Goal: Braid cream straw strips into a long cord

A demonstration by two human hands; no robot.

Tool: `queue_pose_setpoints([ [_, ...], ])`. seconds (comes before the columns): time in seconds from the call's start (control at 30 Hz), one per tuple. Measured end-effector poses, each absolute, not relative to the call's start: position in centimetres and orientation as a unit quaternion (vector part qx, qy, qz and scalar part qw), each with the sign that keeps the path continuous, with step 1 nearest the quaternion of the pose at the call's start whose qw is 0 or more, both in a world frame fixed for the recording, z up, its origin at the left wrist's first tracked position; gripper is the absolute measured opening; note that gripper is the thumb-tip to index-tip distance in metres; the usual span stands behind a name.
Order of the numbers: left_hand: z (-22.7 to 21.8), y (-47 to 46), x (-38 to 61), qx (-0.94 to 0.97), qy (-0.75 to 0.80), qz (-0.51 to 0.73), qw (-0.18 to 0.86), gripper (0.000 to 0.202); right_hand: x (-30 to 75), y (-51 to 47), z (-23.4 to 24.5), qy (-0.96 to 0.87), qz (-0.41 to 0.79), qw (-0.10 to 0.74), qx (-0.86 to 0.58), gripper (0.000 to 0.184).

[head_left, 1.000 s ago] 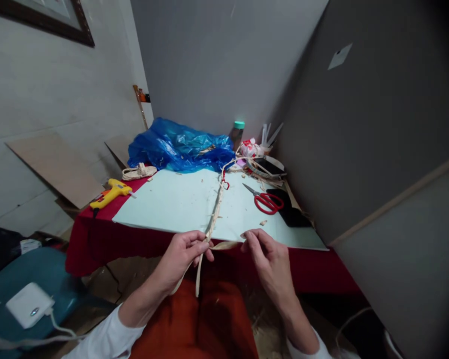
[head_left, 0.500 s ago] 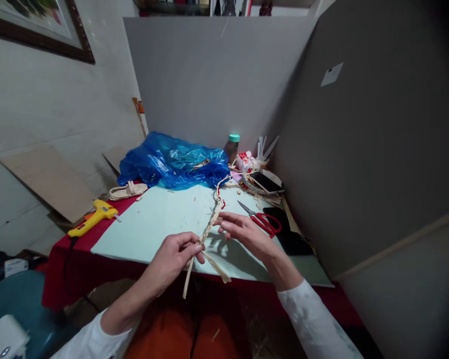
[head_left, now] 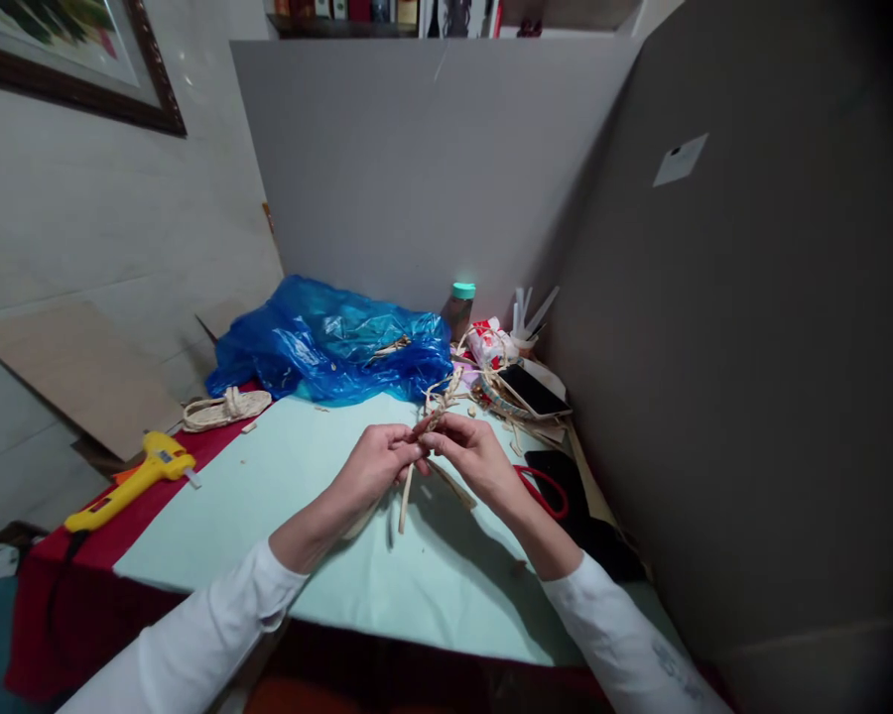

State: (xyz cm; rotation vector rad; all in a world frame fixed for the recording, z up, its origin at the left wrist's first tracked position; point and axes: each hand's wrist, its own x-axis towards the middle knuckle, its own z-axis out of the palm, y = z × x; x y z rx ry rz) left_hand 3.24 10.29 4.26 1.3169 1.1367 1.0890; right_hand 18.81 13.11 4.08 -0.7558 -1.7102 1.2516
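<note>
My left hand (head_left: 376,466) and my right hand (head_left: 472,458) meet above the pale green mat (head_left: 319,516), fingers pinched together on a braided straw cord (head_left: 433,409). The braid runs from my fingertips back toward the clutter at the rear of the table. Loose flat straw ends (head_left: 406,501) hang down below my left fingers. Both sleeves are white.
A blue plastic bag (head_left: 327,342) lies at the back. A yellow glue gun (head_left: 130,481) and a small straw sandal (head_left: 223,409) sit on the red cloth at left. Red-handled scissors (head_left: 547,491), a phone (head_left: 536,389) and a green-capped bottle (head_left: 459,305) are at right. Grey panels wall in the back and right.
Both hands have moved forward from the table's near edge to over the mat and come together on the braid; the right hand, spread half a second ago, now pinches it.
</note>
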Motion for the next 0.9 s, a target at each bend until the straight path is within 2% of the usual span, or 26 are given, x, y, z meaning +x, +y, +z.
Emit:
queue_pose_setpoints([
  [0.07, 4.0, 11.7, 3.4, 0.542, 0.459, 0.454, 0.538, 0.015, 18.8, 14.3, 3.5, -0.688, 0.469, 0.452, -0.320, 0.013],
  [0.23, 3.5, 13.7, 2.7, 0.535, 0.414, 0.428, 0.599, 0.043, 19.5, 15.5, 2.4, -0.725, 0.443, 0.423, -0.315, 0.018],
  [0.33, 2.9, 14.3, 2.3, 0.508, 0.385, 0.398, 0.660, 0.051, 20.0, 15.7, 2.1, -0.752, 0.420, 0.406, -0.305, 0.018],
  [0.53, 1.9, 14.6, 2.0, 0.443, 0.353, 0.396, 0.723, 0.050, 20.1, 15.8, 1.9, -0.749, 0.424, 0.387, -0.330, 0.019],
  [0.77, 3.0, 14.1, 1.9, 0.385, 0.344, 0.398, 0.758, 0.050, 19.3, 15.3, 2.1, -0.687, 0.457, 0.439, -0.356, 0.014],
  [0.9, 3.4, 13.9, 2.1, 0.362, 0.339, 0.395, 0.773, 0.049, 19.1, 15.0, 2.1, -0.690, 0.426, 0.455, -0.368, 0.012],
])
